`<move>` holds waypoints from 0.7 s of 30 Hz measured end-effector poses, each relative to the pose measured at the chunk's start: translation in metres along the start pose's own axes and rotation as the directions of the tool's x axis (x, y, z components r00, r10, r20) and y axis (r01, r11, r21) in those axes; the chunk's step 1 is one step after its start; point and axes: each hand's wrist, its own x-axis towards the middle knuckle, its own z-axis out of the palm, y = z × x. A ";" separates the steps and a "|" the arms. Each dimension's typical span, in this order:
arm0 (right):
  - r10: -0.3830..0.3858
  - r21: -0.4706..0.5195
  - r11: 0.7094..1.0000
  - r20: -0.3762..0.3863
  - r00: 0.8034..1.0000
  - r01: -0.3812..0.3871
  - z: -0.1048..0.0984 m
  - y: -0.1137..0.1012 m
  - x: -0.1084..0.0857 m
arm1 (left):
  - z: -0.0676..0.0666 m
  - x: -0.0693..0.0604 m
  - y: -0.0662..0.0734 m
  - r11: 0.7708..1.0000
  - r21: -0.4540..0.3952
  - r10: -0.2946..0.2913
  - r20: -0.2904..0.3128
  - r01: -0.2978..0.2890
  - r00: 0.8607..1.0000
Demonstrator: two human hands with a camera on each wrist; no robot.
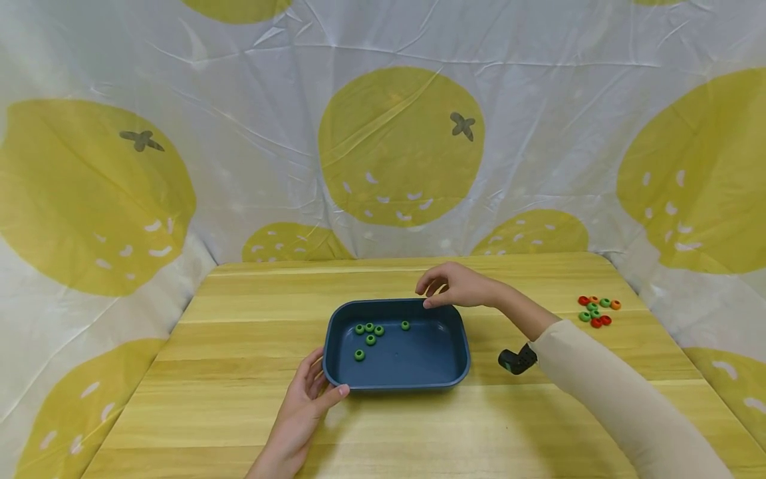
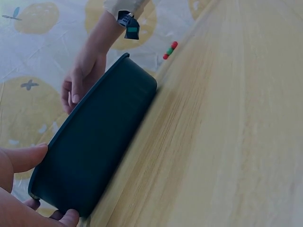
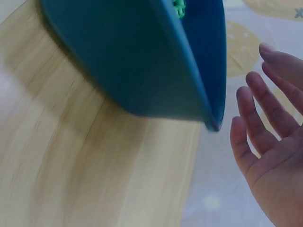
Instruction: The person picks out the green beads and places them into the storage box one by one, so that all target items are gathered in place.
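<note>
A dark blue rectangular tub (image 1: 413,362) stands on the table. Inside it, toward the left, lie several small green beads (image 1: 370,340) with holes. My left hand (image 1: 302,402) holds the tub's near-left corner, thumb at the rim and fingers along the outer side; the left wrist view shows this thumb (image 2: 26,158) against the wall. Over the far-right part of the rim hovers my right hand (image 1: 457,286), fingers loosely bent. In the right wrist view this hand (image 3: 277,151) has nothing in it and is apart from the tub.
At the right side of the table lies a loose group of red, green and orange beads (image 1: 592,315). A black device (image 1: 517,360) is attached near the right sleeve (image 1: 616,392). Behind the wooden table (image 1: 239,332) hangs a white cloth (image 1: 257,146) with yellow fruit shapes.
</note>
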 end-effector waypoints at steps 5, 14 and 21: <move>0.037 0.013 0.999 -0.026 0.999 -0.036 -0.005 0.006 -0.011 | -0.001 0.000 -0.003 1.000 -0.003 -0.006 -0.003 0.006 1.000; 0.075 0.021 0.997 -0.077 0.994 -0.074 -0.021 0.020 -0.029 | 0.000 0.000 -0.003 1.000 -0.009 0.002 0.004 -0.002 1.000; 0.124 0.004 0.992 -0.127 0.984 -0.125 -0.035 0.027 -0.046 | 0.000 0.000 -0.002 1.000 -0.013 0.004 0.009 -0.004 1.000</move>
